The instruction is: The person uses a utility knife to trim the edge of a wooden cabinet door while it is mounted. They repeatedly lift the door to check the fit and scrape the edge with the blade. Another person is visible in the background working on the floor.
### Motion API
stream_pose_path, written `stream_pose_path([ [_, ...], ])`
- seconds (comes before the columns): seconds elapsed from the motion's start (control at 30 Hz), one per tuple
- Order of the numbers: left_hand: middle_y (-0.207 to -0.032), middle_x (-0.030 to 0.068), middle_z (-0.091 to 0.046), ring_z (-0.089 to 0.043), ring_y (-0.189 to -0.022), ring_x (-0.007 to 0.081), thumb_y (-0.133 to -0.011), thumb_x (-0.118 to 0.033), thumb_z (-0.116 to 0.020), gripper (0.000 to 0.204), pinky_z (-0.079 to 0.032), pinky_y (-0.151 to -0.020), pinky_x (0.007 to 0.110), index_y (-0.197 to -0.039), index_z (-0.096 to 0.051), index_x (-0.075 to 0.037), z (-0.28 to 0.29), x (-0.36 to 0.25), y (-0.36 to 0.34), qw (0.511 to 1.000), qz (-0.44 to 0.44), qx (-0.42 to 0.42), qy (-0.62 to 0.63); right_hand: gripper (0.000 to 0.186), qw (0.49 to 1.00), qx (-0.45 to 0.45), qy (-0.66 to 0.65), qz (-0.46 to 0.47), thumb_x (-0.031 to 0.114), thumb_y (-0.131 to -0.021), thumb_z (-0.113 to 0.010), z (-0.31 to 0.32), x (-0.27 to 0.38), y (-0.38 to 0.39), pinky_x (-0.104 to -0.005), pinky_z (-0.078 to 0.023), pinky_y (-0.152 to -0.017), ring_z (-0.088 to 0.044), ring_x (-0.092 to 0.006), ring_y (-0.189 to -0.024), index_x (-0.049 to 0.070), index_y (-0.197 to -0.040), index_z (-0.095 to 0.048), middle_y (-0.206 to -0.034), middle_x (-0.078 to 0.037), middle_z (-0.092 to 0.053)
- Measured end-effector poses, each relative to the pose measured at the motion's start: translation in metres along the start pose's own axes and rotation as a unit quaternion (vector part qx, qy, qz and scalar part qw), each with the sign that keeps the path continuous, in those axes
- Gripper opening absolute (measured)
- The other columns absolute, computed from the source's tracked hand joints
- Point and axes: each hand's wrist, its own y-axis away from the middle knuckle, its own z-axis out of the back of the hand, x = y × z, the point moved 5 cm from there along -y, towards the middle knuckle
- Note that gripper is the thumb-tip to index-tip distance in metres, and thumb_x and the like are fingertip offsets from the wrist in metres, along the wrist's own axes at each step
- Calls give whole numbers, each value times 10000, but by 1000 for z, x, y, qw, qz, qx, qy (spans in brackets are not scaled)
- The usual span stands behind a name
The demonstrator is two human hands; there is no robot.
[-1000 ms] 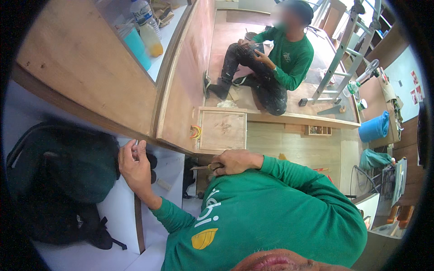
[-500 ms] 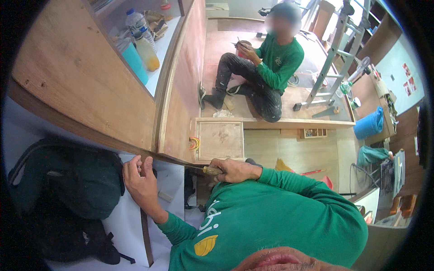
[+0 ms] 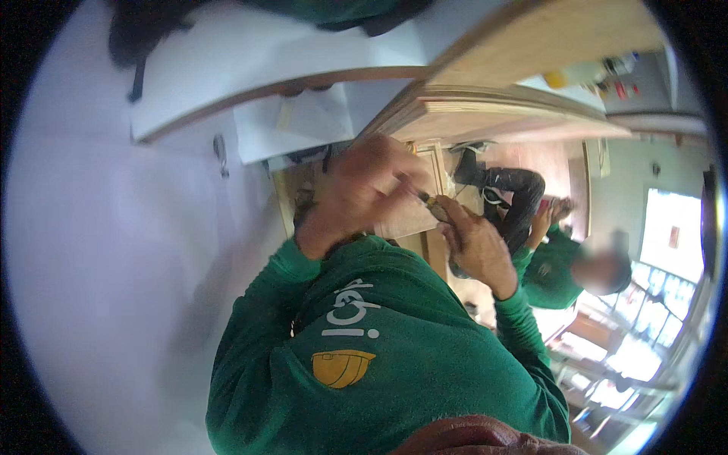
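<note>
In my right hand [image 3: 479, 246] is a screwdriver-like hand tool [image 3: 436, 208] with a yellowish handle that has a dark part. Its thin end points up and left toward my left hand [image 3: 368, 186]. That hand is raised in front of my chest, close to the tool's end, and smeared by motion. Whether its fingers touch the tool I cannot tell. Just beyond both hands are the layered edge of a wooden panel [image 3: 436, 106] and a small light wooden panel [image 3: 409, 216], partly hidden by my hands.
A person in a green top [image 3: 550, 280] and dark trousers sits at the right on a wooden platform. A white board with a brown edge strip [image 3: 280, 85] lies at upper left, below a dark bag. Bottles [image 3: 557, 78] stand on a shelf at upper right. A pale wall [image 3: 98, 250] fills the left.
My view has swung round strongly. My left hand has left the panel edge and come up to the tool. My right hand still holds the tool, now lifted with its end toward the left hand.
</note>
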Motion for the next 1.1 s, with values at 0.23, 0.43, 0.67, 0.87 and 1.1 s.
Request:
stream_pose_path([
  [0.23,-1174,143,-623,-653,-1128,263,-1044,-506,-554,543,-545,-947,435,-1304,-503,-31,-116,54,107,721,545,-47,425,406,983,101,142,51,79,-979,-588,39,34,-58,-524,-548,-783,-681,-462,-934,97,-1385,-581,-1057,-262,-689],
  [0.43,-1252,64,-645,-638,-1154,236,-1107,-481,-415,447,-505,-1037,455,-1344,-547,-126,-138,85,87,549,402,-171,713,399,996,68,40,44,28,-1000,-547,18,41,-84,-448,-563,-779,-703,-388,-970,37,-1397,-512,-1123,-245,-700],
  [0.67,-1241,23,-648,-620,-1157,215,-1113,-410,-441,339,-453,-1046,463,-1304,-565,-159,-129,85,98,485,496,-121,711,379,913,50,-362,-179,108,-1033,-560,-12,37,-64,-264,-481,-571,-645,-153,-700,64,-1388,-435,-1097,-126,-707],
  [0.87,-1252,61,-666,-650,-1153,233,-1123,-407,-401,347,-505,-1013,460,-1225,-589,-133,-109,81,99,463,486,-125,731,253,802,-22,-515,-302,198,-1038,-574,-27,36,-67,-238,-418,-482,-547,-114,-594,50,-1243,-586,-841,-22,-607],
  [1.1,-1152,89,-701,-696,-1094,259,-1132,-448,-310,422,-571,-942,421,-1100,-570,-117,-100,91,71,419,526,-167,721,291,851,20,-465,-242,313,-1057,-524,-41,15,-88,-243,-387,-416,-535,-113,-531,46,-1150,-594,-853,-40,-609],
])
